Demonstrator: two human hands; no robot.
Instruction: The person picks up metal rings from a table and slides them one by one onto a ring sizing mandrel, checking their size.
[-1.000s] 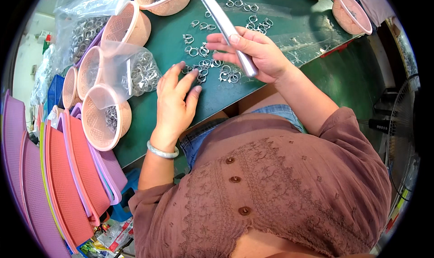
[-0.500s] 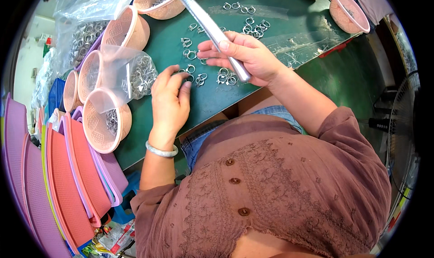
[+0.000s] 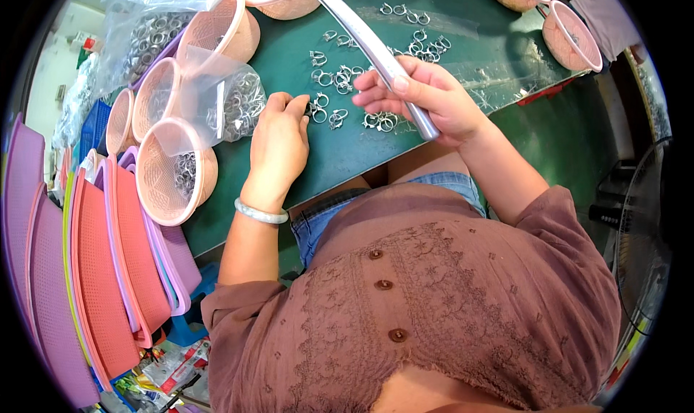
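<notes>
**Rod in your right hand, left fingers on the clips**

Your right hand [image 3: 426, 98] is wrapped around a long silvery metal rod [image 3: 369, 48], which slants up and away over the green table [image 3: 347, 152]. Your left hand [image 3: 278, 149] rests palm-down on the table, its fingertips closed on a small metal ring clip [image 3: 316, 109]; whether they pinch it or only touch it is hard to tell. More ring clips [image 3: 379, 120] lie scattered just beside and beyond both hands. To your left stands a pink mesh basket [image 3: 173, 171] with clips in it, and a clear plastic bag [image 3: 224, 98] of clips lies next to it.
</notes>
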